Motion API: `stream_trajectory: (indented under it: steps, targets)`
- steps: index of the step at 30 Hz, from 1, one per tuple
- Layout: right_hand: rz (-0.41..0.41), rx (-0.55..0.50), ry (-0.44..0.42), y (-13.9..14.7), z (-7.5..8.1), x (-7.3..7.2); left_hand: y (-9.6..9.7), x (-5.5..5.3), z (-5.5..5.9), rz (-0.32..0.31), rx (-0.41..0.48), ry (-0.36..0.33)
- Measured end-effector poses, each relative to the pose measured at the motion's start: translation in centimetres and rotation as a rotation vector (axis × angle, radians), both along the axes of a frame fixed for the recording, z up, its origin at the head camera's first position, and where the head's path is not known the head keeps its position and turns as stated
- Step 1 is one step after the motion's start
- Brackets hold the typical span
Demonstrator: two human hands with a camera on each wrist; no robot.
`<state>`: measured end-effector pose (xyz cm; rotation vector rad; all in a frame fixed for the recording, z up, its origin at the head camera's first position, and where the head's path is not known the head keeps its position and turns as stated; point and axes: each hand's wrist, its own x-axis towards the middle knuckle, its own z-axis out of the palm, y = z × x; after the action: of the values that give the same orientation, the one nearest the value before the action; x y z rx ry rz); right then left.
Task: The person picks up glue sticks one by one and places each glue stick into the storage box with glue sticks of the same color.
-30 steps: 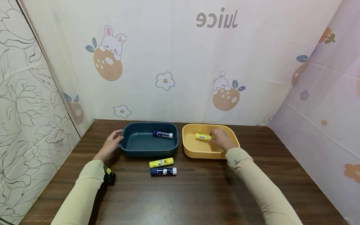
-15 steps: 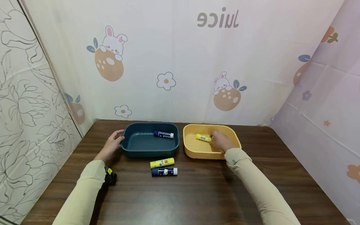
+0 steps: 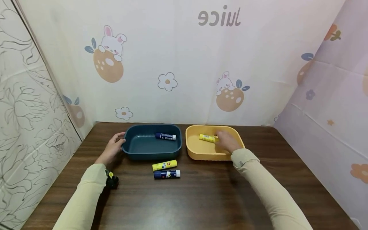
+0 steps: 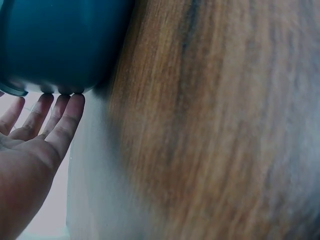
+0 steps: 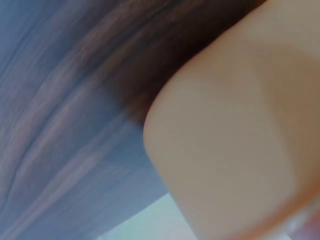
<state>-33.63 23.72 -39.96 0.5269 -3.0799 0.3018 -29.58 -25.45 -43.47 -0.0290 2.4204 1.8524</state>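
Note:
In the head view my left hand [image 3: 112, 149] is at the left end of a dark teal bin [image 3: 152, 156]. The left wrist view shows its fingers extended, with fingertips [image 4: 76, 102] touching the bin's outer wall. A navy glue stick [image 3: 165, 136] with a white cap lies inside that bin. My right hand [image 3: 226, 141] reaches into a yellow bin [image 3: 201, 156] and holds the right end of a yellow glue stick [image 3: 207, 138] low over its floor. In the right wrist view the yellow bin's wall [image 5: 235, 130] hides most of the hand.
Another yellow glue stick [image 3: 164, 165] and a navy one [image 3: 167, 174] lie on the brown wooden table [image 3: 161, 204], in front of the teal bin. The bins stand side by side near the patterned back curtain [image 3: 187, 105]. A black device [image 3: 111, 180] is at my left wrist.
The yellow glue stick in my right hand has turned slightly, its left end now a little farther back. My left hand keeps its place on the teal bin.

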Motion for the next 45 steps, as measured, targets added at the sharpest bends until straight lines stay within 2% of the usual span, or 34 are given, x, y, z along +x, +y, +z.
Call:
stream_trajectory:
  steps: [6,9,19,26,33,37,45]
  targets:
    - [0.104,0.069,0.151,0.3,1.6,1.1,-0.2,0.3,0.1,-0.001,-0.016,0.015]
    - [0.145,0.071,0.222,0.2,2.3,2.0,-0.3,0.5,0.1,0.001,-0.022,0.015]
    - [0.262,-0.067,0.309,-0.6,3.4,5.5,-0.4,0.3,-0.2,0.009,-0.012,0.004]
    - [0.341,-0.189,0.354,-2.7,3.6,7.4,-0.4,0.3,-0.1,0.022,0.016,-0.020]
    - [0.421,-0.247,0.306,-5.3,3.2,8.4,-0.3,0.2,-0.1,0.012,0.037,-0.031]
    - [0.450,-0.261,0.229,-6.7,2.8,8.8,-0.2,0.1,-0.1,0.018,0.046,-0.035]
    - [0.440,-0.253,0.062,-9.1,1.5,9.7,0.2,0.1,0.2,0.015,0.030,-0.038]
